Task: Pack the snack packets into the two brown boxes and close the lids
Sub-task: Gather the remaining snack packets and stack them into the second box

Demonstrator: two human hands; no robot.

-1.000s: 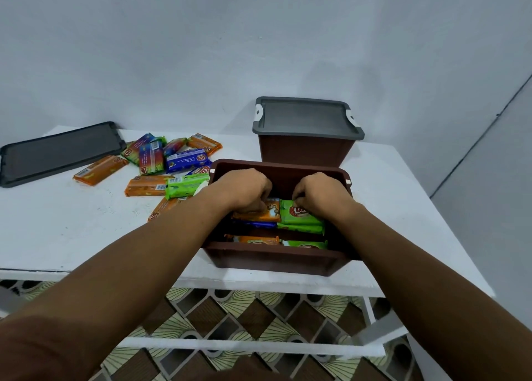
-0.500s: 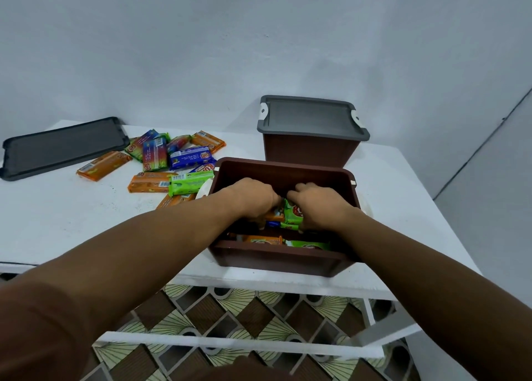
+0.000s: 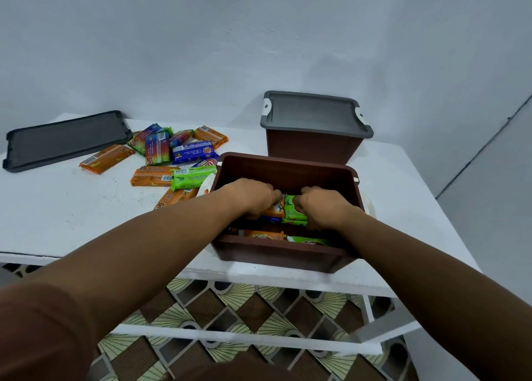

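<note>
Both hands work inside the open brown box [image 3: 288, 163] at the near edge of the white table [image 3: 57, 213]. On my feed the left hand [image 3: 253, 197] curls its fingers onto an orange packet [image 3: 275, 209], and the right hand [image 3: 322, 208] grips a green packet [image 3: 293, 213] just beside it. To the left lie loose packets [image 3: 172, 153]; their round red logos are unreadable to me. Behind stands the second box [image 3: 308, 150] under its grey lid [image 3: 313, 115], with a spare lid [image 3: 66, 138] far left.

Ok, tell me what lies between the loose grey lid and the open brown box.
In the head view, loose snack packets lie scattered on the white table between the grey lid and the open brown box.
</note>
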